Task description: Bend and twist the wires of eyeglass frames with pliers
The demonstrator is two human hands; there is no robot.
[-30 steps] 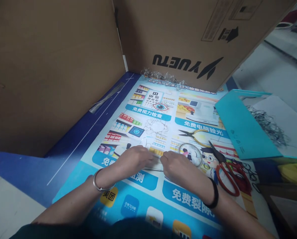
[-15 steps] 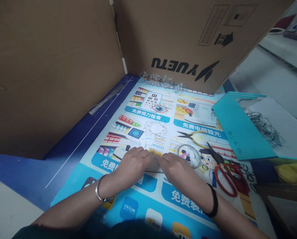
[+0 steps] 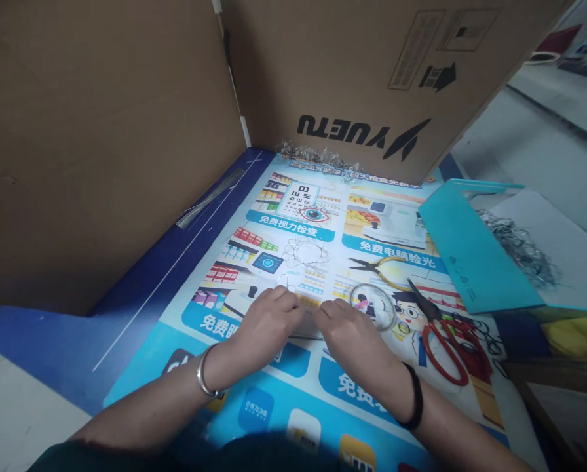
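Observation:
My left hand (image 3: 268, 319) and my right hand (image 3: 347, 328) lie close together on a colourful printed poster (image 3: 293, 367). Both have their fingers curled and pinched around a thin strand of wire (image 3: 309, 313) that runs between them and is barely visible. The left wrist wears a silver bangle, the right a black band. A flower-shaped wire piece (image 3: 307, 252) lies just beyond my hands. A clear round ring (image 3: 372, 305) rests right beside my right hand.
Yellow-handled pliers (image 3: 379, 266) and red-handled scissors (image 3: 438, 344) lie to the right. A teal box lid (image 3: 470, 255) holds a tangle of wire (image 3: 517, 246). Cardboard walls (image 3: 101, 131) stand to the left and behind, with wire scraps (image 3: 318, 156) at the back and straight wires (image 3: 209, 195) on the left.
Both hands have stayed together at the same spot, with small finger shifts on the wire. The view moved slightly.

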